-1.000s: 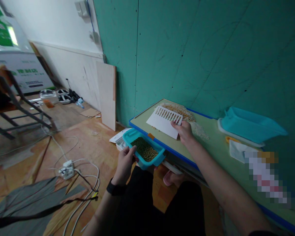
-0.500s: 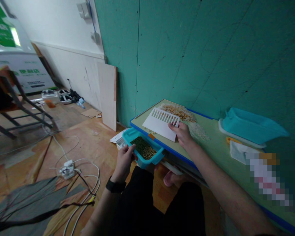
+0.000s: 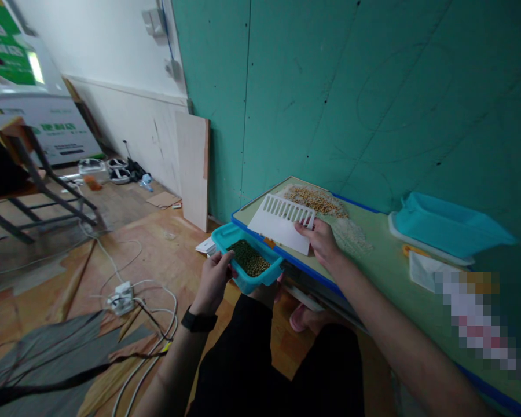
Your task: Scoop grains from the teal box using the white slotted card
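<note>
My left hand [image 3: 216, 277] grips the near rim of a turquoise plastic bin [image 3: 223, 236] held at the table's left edge. Inside it lie green beans [image 3: 244, 253] and tan soybeans [image 3: 257, 267]. With my right hand [image 3: 319, 237] I pinch the right end of a white slotted scraper [image 3: 280, 227], which lies low over the table's edge, beside the bin. Behind the scraper a pile of soybeans [image 3: 312, 200] mixed with pale grains spreads on the table [image 3: 373, 278]. A patch of white grains [image 3: 353, 234] is just right of it.
At the table's right stands a larger turquoise bin [image 3: 451, 223] on a white lid. A white packet [image 3: 422, 269] lies nearer. A green wall [image 3: 312, 87] borders the table. Cables and a power strip [image 3: 122, 298] are on the floor at left; a chair [image 3: 47, 168] stands beyond.
The bin in my left hand has shifted slightly left, a little away from the table edge. My right hand has slid the scraper slightly left and toward me.
</note>
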### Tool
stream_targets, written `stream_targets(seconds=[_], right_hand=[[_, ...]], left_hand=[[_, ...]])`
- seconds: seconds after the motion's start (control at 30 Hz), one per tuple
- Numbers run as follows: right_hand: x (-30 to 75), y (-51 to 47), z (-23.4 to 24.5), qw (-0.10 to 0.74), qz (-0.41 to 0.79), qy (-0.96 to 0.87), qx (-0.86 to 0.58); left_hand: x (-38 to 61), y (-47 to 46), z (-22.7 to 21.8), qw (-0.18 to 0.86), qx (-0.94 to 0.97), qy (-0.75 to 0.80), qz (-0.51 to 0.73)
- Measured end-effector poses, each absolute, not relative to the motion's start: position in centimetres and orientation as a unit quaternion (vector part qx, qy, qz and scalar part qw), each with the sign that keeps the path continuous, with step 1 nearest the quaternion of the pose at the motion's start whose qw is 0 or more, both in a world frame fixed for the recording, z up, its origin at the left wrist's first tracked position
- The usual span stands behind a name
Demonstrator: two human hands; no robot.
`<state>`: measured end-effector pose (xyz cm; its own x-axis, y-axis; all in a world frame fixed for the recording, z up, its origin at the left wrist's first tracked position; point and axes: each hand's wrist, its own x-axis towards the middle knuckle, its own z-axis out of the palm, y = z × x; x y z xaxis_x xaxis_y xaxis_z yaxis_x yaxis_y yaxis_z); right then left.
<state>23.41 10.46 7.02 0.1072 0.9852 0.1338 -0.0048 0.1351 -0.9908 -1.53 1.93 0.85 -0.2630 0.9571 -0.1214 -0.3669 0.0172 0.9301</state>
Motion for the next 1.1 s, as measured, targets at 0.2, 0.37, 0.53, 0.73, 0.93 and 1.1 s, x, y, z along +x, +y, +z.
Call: stream_targets(seconds=[0.2, 0.37, 0.53, 0.73, 0.93, 1.1], right_hand=[[21.0, 7.9, 6.8, 0.579, 0.337, -0.524, -0.527], [20.2, 6.2, 6.6, 0.576, 0.281, -0.55, -0.535], [22.8, 5.5, 8.8, 0.603, 0.13, -0.572, -0.541], [21.7, 2.6, 8.9, 0.478, -0.073, -0.696, -0.531], [16.6, 2.0, 7.4, 0.312, -0.135, -0.849, -0.405], [16.6, 2.3, 7.5, 0.252, -0.145, -0.857, -0.425]], left_hand=[[0.1, 0.4, 1.1, 0.546, 0.304, 0.473, 0.621], [1.7, -1.1, 0.4, 0.568, 0.306, 0.468, 0.604], [2.2, -1.6, -0.9, 0.568, 0.311, 0.466, 0.603], [2.7, -2.3, -1.3, 0.583, 0.313, 0.455, 0.596], [2.8, -2.6, -1.8, 0.592, 0.294, 0.44, 0.607], [2.6, -2.6, -1.8, 0.597, 0.288, 0.434, 0.61]])
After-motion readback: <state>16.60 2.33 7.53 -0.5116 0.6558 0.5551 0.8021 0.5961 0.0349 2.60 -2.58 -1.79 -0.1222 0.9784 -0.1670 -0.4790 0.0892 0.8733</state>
